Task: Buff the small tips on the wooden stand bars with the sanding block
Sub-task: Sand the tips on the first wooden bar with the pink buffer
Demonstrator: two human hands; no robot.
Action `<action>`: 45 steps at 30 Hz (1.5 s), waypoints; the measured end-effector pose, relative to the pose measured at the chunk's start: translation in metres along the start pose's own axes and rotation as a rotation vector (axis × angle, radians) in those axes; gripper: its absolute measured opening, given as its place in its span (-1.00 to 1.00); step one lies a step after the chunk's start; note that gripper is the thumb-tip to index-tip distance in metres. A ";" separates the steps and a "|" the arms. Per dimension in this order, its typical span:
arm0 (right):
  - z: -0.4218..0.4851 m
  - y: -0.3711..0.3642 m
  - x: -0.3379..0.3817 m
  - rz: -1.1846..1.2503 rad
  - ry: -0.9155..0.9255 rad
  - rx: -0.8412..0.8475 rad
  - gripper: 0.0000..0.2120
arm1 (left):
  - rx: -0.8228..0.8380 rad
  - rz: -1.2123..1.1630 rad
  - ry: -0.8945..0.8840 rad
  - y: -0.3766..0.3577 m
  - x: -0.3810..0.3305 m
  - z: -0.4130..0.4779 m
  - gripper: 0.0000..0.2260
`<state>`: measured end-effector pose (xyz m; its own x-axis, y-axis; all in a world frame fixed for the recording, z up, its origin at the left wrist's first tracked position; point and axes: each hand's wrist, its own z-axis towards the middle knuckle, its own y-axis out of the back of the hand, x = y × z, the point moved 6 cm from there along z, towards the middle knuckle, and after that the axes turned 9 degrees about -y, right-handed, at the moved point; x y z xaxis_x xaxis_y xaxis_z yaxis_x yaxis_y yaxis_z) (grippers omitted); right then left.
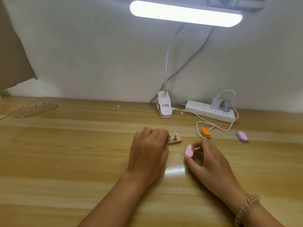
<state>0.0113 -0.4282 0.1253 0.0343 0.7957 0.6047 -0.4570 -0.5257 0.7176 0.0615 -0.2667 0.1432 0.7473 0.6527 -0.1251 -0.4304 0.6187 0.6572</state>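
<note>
Holding the pink sanding block (189,150) pinched between thumb and fingertips, the right hand (208,159) is just beside the small wooden stand (176,141), but the block does not touch it. The left hand (149,153) covers the left end of this stand with bent fingers and seems to grip it there (the fingertips are blurred, so the exact hold is not clear). Only a few tips (175,136) show past the left hand.

I judge that the buffing here is at its start or between two strokes; the picture cannot tell which tips are already smooth. A second stand (36,108), with its row of tips, lies well apart at the far left of the table (82,161), so probably much work is left.

For moving, the wood near both hands is open, and toward the left also. Behind the right hand it is more crowded: an orange block (205,132) lies near, on a white cable (218,126), and another pink block (242,135) is further right. The lamp clip (164,107) and power strip (211,111) stand at the wall.
</note>
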 end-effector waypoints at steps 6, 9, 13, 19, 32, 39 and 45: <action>0.004 0.018 -0.002 0.238 -0.088 -0.078 -0.64 | 0.301 -0.470 0.223 -0.033 -0.003 -0.012 -0.93; -0.004 0.011 0.015 0.273 0.074 0.013 -0.66 | 0.350 -0.578 0.259 -0.037 0.006 -0.010 -0.89; -0.001 0.002 0.016 0.178 0.100 0.050 -0.66 | 0.396 -0.527 0.233 -0.039 0.006 -0.011 -0.87; -0.003 -0.003 0.016 0.140 0.134 0.078 -0.70 | 0.409 -0.522 0.235 -0.039 0.007 -0.011 -0.85; 0.001 0.000 0.009 0.117 0.068 0.024 -0.77 | 0.437 -0.480 0.196 -0.041 0.006 -0.011 -0.85; 0.012 0.006 -0.016 0.315 -0.152 -0.047 -0.85 | 0.374 -0.565 0.260 -0.040 0.007 -0.011 -0.88; 0.000 -0.003 0.010 0.160 0.101 0.052 -0.77 | 0.383 -0.515 0.220 -0.039 0.006 -0.010 -0.89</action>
<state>0.0131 -0.4185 0.1287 -0.1259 0.7257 0.6764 -0.4027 -0.6605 0.6337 0.0774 -0.2829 0.1095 0.6711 0.4146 -0.6146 0.1934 0.7025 0.6849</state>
